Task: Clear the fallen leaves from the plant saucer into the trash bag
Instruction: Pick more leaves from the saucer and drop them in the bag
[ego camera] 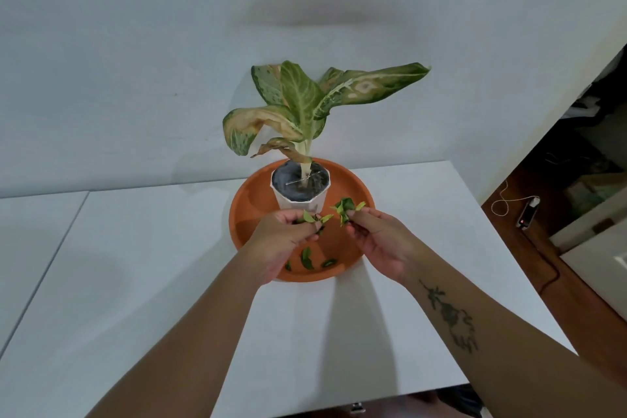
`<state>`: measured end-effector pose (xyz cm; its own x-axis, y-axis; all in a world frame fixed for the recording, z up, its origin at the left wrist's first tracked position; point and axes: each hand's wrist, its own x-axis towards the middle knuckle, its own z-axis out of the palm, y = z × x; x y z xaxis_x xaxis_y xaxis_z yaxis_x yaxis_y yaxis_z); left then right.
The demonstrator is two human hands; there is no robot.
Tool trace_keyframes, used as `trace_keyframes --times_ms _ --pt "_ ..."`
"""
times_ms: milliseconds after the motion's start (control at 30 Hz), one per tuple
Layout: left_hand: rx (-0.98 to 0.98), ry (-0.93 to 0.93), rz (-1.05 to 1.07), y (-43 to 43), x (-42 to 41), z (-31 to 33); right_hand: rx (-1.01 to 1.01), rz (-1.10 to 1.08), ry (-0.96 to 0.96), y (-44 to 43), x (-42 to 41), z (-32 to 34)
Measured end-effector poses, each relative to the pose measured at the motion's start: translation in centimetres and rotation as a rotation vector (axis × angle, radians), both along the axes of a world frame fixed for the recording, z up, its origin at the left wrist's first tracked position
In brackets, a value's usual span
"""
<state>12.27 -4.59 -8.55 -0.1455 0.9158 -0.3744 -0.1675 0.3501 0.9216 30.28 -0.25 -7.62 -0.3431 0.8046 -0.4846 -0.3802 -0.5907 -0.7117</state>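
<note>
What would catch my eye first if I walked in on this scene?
Probably the potted plant with browning leaves, standing in an orange saucer at the table's far edge. Just in front of it, the left hand and right hand each pinch small green leaves, while a few more leaves lie in the saucer.

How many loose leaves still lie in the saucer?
3, along the near rim of the saucer. The left hand may hide more.

Head camera, looking forward-down, close over saucer [356, 187] on table [135, 265].
</note>
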Motion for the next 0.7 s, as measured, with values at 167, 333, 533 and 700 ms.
trace_keyframes --times_ms 167,333,533,700 --pt "-0.004 0.017 0.01 0.3 -0.1 0.0 0.01 -0.012 0.029 0.3 -0.3 0.2" --pt "-0.002 -0.022 0.066 0.1 3.2 0.1 0.008 0.066 0.048 0.8 3.1 0.6" --pt "0.019 -0.062 0.134 -0.5 8.6 0.0 0.012 0.126 0.037 1.3 8.1 0.7" --pt "-0.008 -0.061 0.114 -1.2 11.8 -0.6 -0.008 0.091 0.029 1.3 11.4 0.1"
